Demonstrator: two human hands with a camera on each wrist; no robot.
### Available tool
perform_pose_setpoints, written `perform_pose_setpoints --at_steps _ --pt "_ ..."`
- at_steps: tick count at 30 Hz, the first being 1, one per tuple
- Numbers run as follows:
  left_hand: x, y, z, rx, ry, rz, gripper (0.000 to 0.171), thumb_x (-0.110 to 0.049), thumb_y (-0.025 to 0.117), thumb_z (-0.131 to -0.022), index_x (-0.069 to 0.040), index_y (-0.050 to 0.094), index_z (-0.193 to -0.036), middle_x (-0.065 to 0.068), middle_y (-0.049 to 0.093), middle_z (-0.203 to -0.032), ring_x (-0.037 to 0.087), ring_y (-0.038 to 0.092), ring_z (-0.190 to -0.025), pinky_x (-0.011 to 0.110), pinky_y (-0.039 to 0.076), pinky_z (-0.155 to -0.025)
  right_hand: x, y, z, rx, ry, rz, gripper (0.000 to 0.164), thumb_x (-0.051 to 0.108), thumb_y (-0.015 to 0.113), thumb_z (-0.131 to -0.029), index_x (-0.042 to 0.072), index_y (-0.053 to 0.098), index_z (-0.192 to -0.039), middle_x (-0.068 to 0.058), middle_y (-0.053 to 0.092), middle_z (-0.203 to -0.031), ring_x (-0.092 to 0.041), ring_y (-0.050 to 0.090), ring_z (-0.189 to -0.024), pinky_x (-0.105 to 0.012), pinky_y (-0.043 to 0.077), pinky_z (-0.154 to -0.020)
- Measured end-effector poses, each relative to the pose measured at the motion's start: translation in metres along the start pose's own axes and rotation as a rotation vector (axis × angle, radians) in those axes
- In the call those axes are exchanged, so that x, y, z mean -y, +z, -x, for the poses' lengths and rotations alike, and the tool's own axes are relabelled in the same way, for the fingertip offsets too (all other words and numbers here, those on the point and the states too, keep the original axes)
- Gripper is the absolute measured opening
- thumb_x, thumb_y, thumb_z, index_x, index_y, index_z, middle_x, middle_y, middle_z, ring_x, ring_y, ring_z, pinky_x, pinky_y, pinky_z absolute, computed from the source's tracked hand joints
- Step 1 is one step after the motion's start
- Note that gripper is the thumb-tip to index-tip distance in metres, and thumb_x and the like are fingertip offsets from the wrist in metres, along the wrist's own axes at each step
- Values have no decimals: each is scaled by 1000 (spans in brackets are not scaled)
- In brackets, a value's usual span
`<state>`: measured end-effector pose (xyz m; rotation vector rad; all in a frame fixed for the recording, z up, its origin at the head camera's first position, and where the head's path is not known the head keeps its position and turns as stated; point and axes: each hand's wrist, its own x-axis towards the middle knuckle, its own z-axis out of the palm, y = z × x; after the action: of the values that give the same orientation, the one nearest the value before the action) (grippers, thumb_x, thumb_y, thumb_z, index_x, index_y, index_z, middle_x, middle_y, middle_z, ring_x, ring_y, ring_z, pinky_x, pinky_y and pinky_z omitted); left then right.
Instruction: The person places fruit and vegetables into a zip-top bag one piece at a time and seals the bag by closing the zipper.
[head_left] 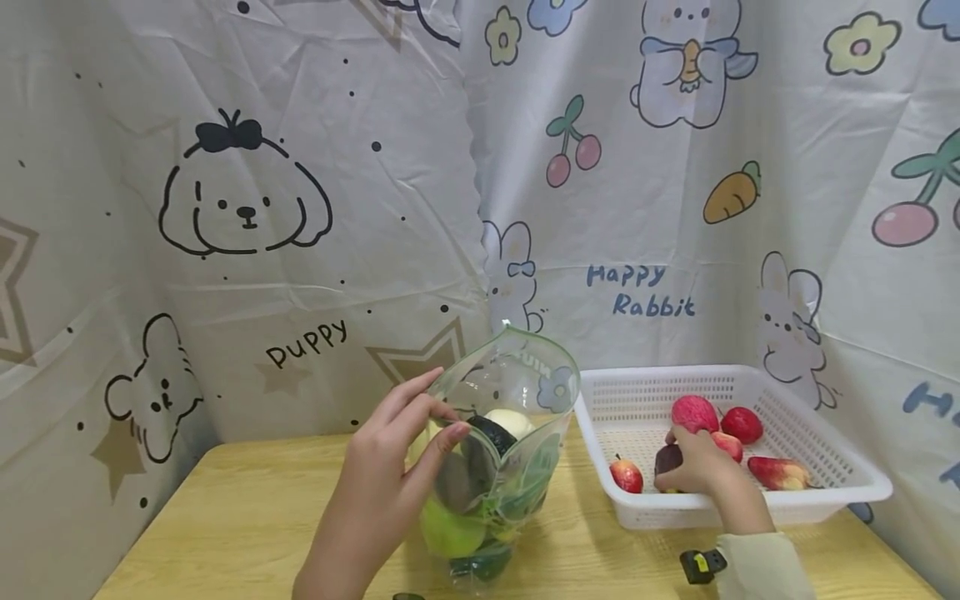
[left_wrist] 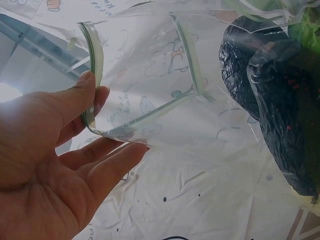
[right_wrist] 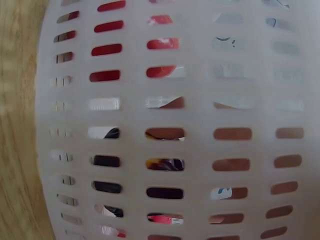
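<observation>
My left hand [head_left: 375,479] pinches the green-edged rim of a clear zip bag [head_left: 543,454], which stands upright on the table with its mouth open. Inside the bag are a yellow-green fruit [head_left: 450,529], a pale round piece [head_left: 510,421] and dark, wrinkled long pieces [left_wrist: 280,110]. Over at the white basket [head_left: 660,514], my right hand [head_left: 708,467] reaches in over the front rim, its fingers curled round a dark purple fruit [head_left: 667,460]. The right wrist view shows that dark fruit and parts of the hand only through the basket's slots.
Around the right hand in the basket lie a pink-red round fruit [head_left: 693,412], a red fruit [head_left: 742,425], a small red-yellow apple [head_left: 626,476] and a long red-yellow fruit [head_left: 780,473]. A printed curtain [head_left: 405,208] hangs behind the wooden table [head_left: 247,508].
</observation>
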<state>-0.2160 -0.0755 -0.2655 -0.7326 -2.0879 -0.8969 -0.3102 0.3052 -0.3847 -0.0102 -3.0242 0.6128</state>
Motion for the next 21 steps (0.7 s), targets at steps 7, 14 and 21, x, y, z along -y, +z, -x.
perform_pose_setpoints --at_steps 7,14,21 --pt "1 1 2 30 -16 7 12 -34 61 -88 -23 61 -84 5 61 -125 16 48 -125 49 51 -97 9 -12 6 -142 -38 -29 72 31 80 -66 -4 47 -120 -36 49 -110 -48 49 -97 -69 52 -76" --pt "0 1 1 28 -19 8 13 -33 62 -87 -21 63 -84 2 61 -124 15 49 -123 46 51 -98 51 -42 24 -445 -175 -128 70 33 76 -72 3 45 -127 -32 47 -115 -46 52 -97 -66 54 -73" --pt "-1 -1 3 45 -38 17 12 -33 62 -87 -21 63 -84 2 58 -130 17 49 -123 47 50 -98 111 -62 55 -805 -316 -442 76 23 82 -68 19 46 -134 -10 45 -126 -21 61 -86 -19 59 -62"
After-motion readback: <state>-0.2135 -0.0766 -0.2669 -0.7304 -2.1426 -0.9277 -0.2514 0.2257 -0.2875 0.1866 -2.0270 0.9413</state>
